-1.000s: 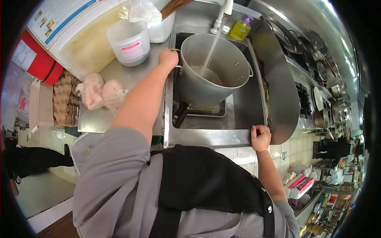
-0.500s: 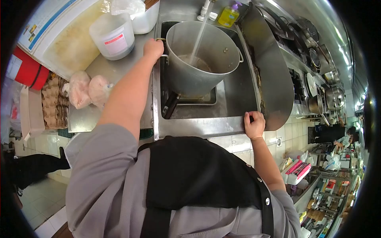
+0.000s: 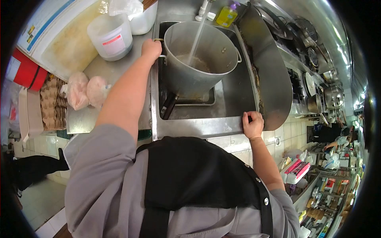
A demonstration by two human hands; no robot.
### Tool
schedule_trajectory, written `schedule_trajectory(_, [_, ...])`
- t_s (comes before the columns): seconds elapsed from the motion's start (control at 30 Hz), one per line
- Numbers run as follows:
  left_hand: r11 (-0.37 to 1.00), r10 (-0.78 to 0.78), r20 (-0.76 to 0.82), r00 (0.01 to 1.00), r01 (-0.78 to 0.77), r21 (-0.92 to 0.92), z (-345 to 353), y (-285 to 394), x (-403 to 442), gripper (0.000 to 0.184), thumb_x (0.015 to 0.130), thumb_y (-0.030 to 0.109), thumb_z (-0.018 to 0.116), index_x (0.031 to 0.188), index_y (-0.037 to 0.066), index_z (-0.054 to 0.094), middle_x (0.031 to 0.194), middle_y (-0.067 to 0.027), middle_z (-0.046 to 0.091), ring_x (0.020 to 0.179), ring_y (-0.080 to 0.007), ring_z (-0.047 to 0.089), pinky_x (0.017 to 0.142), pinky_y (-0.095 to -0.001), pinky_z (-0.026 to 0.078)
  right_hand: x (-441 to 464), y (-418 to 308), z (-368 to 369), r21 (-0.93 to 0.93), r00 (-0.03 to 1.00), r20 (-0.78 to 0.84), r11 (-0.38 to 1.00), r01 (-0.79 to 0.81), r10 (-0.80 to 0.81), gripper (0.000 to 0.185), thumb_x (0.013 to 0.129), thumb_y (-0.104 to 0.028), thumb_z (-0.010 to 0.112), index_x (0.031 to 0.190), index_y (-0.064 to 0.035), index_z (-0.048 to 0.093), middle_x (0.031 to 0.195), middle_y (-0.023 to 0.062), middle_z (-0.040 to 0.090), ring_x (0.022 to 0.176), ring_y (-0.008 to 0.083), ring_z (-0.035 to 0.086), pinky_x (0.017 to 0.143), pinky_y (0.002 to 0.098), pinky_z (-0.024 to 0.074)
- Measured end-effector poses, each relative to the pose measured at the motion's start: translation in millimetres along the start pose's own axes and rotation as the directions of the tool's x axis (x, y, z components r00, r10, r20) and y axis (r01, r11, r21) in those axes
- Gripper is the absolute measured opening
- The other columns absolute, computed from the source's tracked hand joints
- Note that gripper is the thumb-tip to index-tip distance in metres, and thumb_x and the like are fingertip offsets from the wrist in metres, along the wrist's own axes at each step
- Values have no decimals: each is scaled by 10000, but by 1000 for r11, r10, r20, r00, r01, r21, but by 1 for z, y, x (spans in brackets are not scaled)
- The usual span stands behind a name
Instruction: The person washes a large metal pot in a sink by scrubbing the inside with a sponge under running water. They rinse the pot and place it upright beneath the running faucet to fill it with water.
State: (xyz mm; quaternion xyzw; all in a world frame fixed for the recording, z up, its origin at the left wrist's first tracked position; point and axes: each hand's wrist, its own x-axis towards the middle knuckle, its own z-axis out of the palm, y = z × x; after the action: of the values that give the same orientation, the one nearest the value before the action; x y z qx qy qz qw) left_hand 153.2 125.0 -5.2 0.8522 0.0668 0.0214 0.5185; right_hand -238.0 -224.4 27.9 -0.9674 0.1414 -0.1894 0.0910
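A large metal stockpot [image 3: 190,81] stands tilted in the steel sink [image 3: 234,101], and a stream of water [image 3: 196,39] from the tap runs into it. My left hand [image 3: 151,50] is closed around the pot's left handle at the sink's edge. At the sink's front right corner rests my right hand [image 3: 253,124], its fingers curled on the rim; whether anything is in them I cannot make out. Under the pot lies a shallow metal tray [image 3: 210,99], with a dark handle [image 3: 170,106] sticking out beside it.
Left of the sink, a white tub [image 3: 111,39] and bags of pink food [image 3: 77,90] stand on the counter near egg trays [image 3: 53,103]. A yellow soap bottle [image 3: 226,16] is behind the sink. A metal splash guard [image 3: 274,79] rises at right. Other people are at far left and far right.
The view has shifted very slightly. Water still runs into the pot, and both hands keep their places. The person at far right has moved a little.
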Motion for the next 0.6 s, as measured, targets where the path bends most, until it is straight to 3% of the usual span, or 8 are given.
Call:
schedule_trajectory(0.07, [996, 88, -34, 996, -87, 29, 9, -18, 16, 315, 905, 244, 531, 971, -53, 612, 752, -185, 640, 546, -276, 598, 460, -408, 453, 1, -1, -1, 17, 1000, -15, 1000, 13, -12, 184, 847, -274, 675, 783, -104, 644, 866, 77, 662, 890, 302, 611, 791, 428, 462])
schedule_trajectory(0.17, [1000, -17, 25, 1000, 17, 3, -2, 1, 0, 384, 870, 244, 521, 1019, -92, 632, 1079, -323, 634, 1035, -459, 607, 885, -465, 482, 0, 3, 1, 27, 999, -26, 999, 25, -25, 178, 841, -268, 678, 782, -103, 646, 856, 70, 658, 884, 300, 609, 783, 427, 457])
schedule_trajectory(0.6, [999, -19, -32, 999, 18, -32, 2, -2, -1, 491, 893, 256, 514, 1239, -86, 570, 1243, -291, 595, 1180, -403, 567, 1001, -418, 444, 0, 0, -1, 6, 999, -25, 1000, 28, -28, 175, 840, -264, 682, 778, -104, 644, 846, 68, 651, 887, 298, 606, 773, 424, 451])
